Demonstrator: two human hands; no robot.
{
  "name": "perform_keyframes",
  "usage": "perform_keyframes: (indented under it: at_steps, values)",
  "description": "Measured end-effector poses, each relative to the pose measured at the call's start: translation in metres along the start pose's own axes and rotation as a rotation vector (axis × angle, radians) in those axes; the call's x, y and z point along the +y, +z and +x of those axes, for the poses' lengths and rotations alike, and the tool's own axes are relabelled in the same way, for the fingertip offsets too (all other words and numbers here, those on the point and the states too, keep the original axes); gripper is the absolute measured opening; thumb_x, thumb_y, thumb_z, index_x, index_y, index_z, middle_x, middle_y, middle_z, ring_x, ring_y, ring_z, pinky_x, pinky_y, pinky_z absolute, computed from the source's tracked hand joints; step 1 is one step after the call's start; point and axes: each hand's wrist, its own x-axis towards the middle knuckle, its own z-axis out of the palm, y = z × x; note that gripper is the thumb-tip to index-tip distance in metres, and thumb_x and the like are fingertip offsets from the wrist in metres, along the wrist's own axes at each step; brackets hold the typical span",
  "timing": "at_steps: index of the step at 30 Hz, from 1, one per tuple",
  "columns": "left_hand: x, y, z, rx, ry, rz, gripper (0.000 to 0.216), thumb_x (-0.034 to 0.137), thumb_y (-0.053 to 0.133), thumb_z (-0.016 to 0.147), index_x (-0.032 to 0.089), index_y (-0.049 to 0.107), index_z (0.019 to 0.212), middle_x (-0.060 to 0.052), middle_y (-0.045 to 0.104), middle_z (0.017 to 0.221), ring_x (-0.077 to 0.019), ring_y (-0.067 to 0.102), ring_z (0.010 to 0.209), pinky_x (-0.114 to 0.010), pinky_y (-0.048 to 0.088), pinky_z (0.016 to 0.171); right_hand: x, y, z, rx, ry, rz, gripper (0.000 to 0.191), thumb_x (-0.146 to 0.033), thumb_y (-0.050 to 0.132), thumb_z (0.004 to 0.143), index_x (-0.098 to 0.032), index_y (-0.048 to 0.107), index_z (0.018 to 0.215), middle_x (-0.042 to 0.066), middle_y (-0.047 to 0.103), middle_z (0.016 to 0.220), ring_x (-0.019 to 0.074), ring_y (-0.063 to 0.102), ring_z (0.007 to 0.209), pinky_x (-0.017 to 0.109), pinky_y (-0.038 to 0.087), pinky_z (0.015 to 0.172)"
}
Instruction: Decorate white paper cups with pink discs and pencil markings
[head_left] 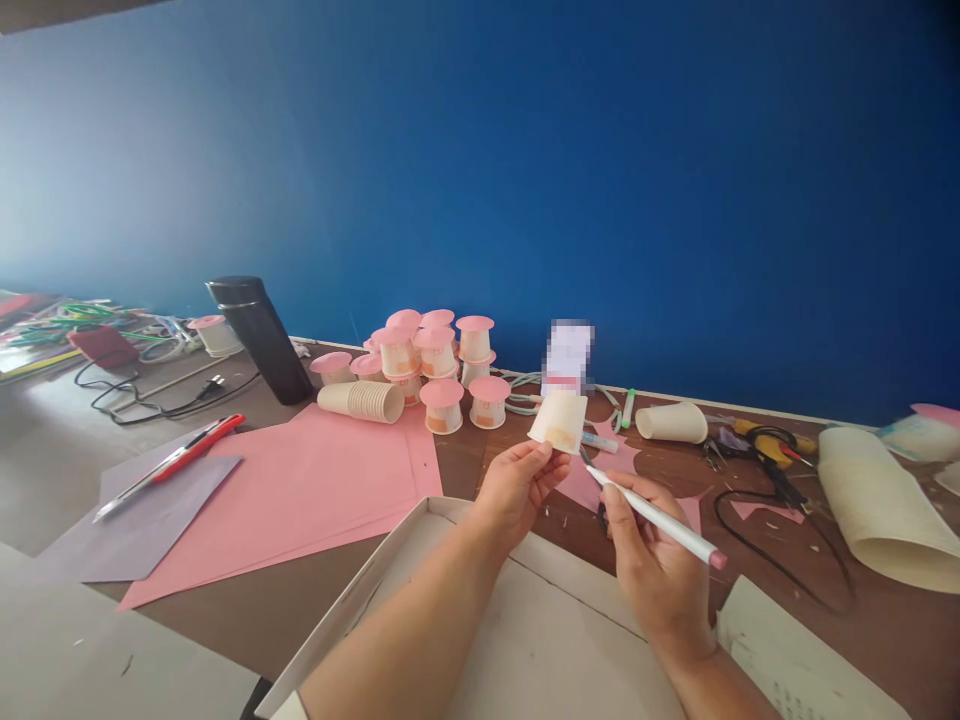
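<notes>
My left hand (517, 485) pinches an upturned white paper cup (559, 422) above the brown table, holding it by its lower edge. My right hand (651, 560) grips a white marker with a pink end cap (656, 518), its tip pointing up-left toward the cup's rim. Both hands hover over the far edge of a shallow white cardboard box (390, 575). Just behind the cup lie pink paper scraps (592, 475) on the table.
A cluster of cups capped with pink discs (439, 360) stands behind a lying stack of plain cups (364, 400). Pink paper sheets (300, 490), a red utility knife (180, 460), a black flask (262, 340), a lying cup (671, 422), rolled paper (877, 505), and cables lie around.
</notes>
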Motion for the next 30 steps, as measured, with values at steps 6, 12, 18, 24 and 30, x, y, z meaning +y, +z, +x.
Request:
perform_keyframes:
  at_steps: [6,12,18,24,30]
  values:
    - [0.0009,0.0014,-0.0006,0.03,-0.018,0.012,0.013,0.02,0.072,0.083,0.007,0.07,0.08,-0.008,0.068,0.08,-0.0104,0.066,0.076,-0.022,0.053,0.083,-0.0003,-0.0004,-0.0001,-0.021,0.006,-0.01,0.03,-0.046,0.061,0.089,-0.02,0.066,0.103,0.002,0.06,0.071,0.0154,0.06,0.067,0.028,0.053,0.058]
    - [0.0019,0.0069,-0.0009,0.005,-0.036,0.033,0.013,0.019,0.07,0.084,0.007,0.07,0.079,-0.009,0.069,0.08,-0.0115,0.067,0.077,-0.024,0.053,0.085,-0.0032,-0.0016,0.0027,-0.012,-0.036,-0.074,0.029,-0.046,0.06,0.089,-0.02,0.067,0.102,0.004,0.065,0.077,0.0157,0.061,0.067,0.028,0.053,0.059]
    - [0.0078,0.0071,-0.0033,0.025,-0.024,-0.002,0.013,0.019,0.07,0.084,0.007,0.07,0.079,-0.008,0.069,0.077,-0.0102,0.066,0.074,-0.022,0.054,0.081,-0.0056,0.0001,0.0021,-0.063,-0.005,-0.086,0.031,-0.048,0.06,0.088,-0.02,0.067,0.099,0.004,0.065,0.074,0.0153,0.06,0.063,0.026,0.051,0.054]
    - [0.0059,0.0027,-0.006,0.021,-0.031,-0.005,0.013,0.019,0.07,0.083,0.006,0.07,0.08,-0.009,0.069,0.077,-0.0108,0.067,0.074,-0.023,0.054,0.082,-0.0046,-0.0019,0.0056,-0.038,0.006,-0.115,0.034,-0.05,0.061,0.087,-0.019,0.068,0.098,0.006,0.068,0.08,0.0167,0.064,0.069,0.027,0.053,0.058]
    - [0.0051,-0.0001,-0.0051,0.023,-0.024,-0.03,0.015,0.02,0.075,0.079,0.007,0.068,0.077,-0.008,0.069,0.077,-0.011,0.067,0.075,-0.023,0.053,0.081,-0.0002,-0.0007,0.0084,-0.046,0.046,-0.094,0.037,-0.053,0.061,0.086,-0.018,0.068,0.097,0.006,0.068,0.077,0.0153,0.061,0.063,0.026,0.051,0.053]
